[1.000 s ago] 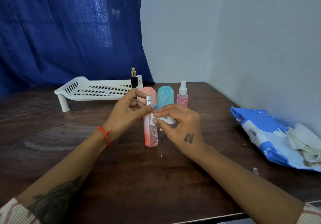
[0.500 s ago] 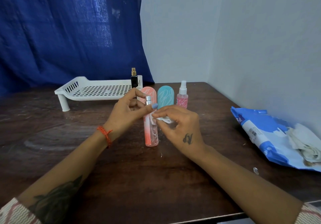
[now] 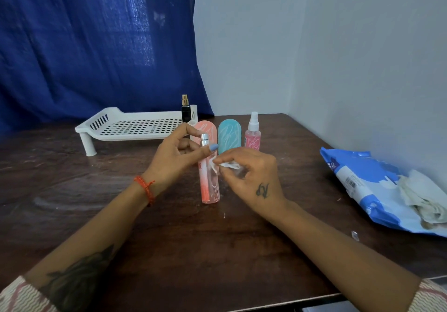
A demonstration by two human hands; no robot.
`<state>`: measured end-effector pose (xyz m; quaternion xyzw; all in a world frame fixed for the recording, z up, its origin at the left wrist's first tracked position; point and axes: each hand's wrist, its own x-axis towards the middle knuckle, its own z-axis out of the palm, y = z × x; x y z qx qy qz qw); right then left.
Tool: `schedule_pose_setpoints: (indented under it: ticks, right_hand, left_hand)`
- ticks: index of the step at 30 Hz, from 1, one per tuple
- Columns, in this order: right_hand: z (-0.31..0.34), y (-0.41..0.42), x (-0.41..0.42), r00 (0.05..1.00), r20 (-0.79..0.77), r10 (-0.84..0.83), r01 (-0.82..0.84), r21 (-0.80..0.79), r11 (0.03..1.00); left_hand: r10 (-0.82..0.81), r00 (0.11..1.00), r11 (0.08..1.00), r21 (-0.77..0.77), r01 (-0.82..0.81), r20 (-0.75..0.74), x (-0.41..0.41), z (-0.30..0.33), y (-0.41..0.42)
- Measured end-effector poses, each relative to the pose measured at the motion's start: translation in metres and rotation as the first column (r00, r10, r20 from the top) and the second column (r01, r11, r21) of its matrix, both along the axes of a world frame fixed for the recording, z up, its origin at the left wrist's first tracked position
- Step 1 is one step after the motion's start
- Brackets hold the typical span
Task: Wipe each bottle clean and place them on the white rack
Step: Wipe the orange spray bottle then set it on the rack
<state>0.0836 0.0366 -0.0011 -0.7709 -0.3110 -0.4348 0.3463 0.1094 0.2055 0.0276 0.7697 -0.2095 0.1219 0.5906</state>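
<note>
Pink-to-clear glass, the slim spray bottle [image 3: 210, 178] stood upright on the dark wooden table [image 3: 169, 239], in front of the pink [image 3: 205, 127] and teal [image 3: 229, 132] capsule bottles. Over the last second it had not shifted; only the white wipe [image 3: 226, 164] had crept slightly along its upper side, so wiping was judged unfinished. The left hand [image 3: 176, 157] pinched the bottle below its silver nozzle. The right hand [image 3: 251, 176], fingers curled, gripped the wipe against it. One black bottle [image 3: 185, 109] stood at the white rack [image 3: 135, 127].
</note>
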Motion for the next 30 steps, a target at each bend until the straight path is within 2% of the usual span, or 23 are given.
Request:
schedule_pose_setpoints:
  ticks: [7,14,19,26,30]
  right_hand:
    - [-0.0002,0.0011,-0.002,0.994,-0.027,0.108,-0.109,-0.031,0.994]
    - [0.0007,-0.0006,0.0028,0.989,-0.134,0.058,-0.044,0.101,0.994]
    - [0.0003,-0.0011,0.0013,0.982,-0.127,0.143,-0.136,0.063,0.989]
    - [-0.0015,-0.0016,0.0048,0.987,-0.156,0.045,-0.032,0.085,0.996]
    - [0.0,-0.0013,0.0024,0.984,-0.148,0.096,-0.085,0.083,0.993]
  left_hand:
    - [-0.014,1.0,1.0,-0.002,0.014,-0.009,-0.0007,0.0,0.0002]
    - [-0.044,0.998,0.999,-0.027,0.043,-0.054,-0.0031,0.0012,-0.0007]
    - [-0.065,0.994,0.997,-0.05,0.061,-0.085,-0.0054,0.0029,-0.0005]
    - [-0.059,0.991,0.996,-0.07,0.051,-0.123,-0.0049,0.0025,0.0008]
    - [-0.079,0.989,0.994,-0.088,0.068,-0.128,-0.0052,0.0031,0.0002]
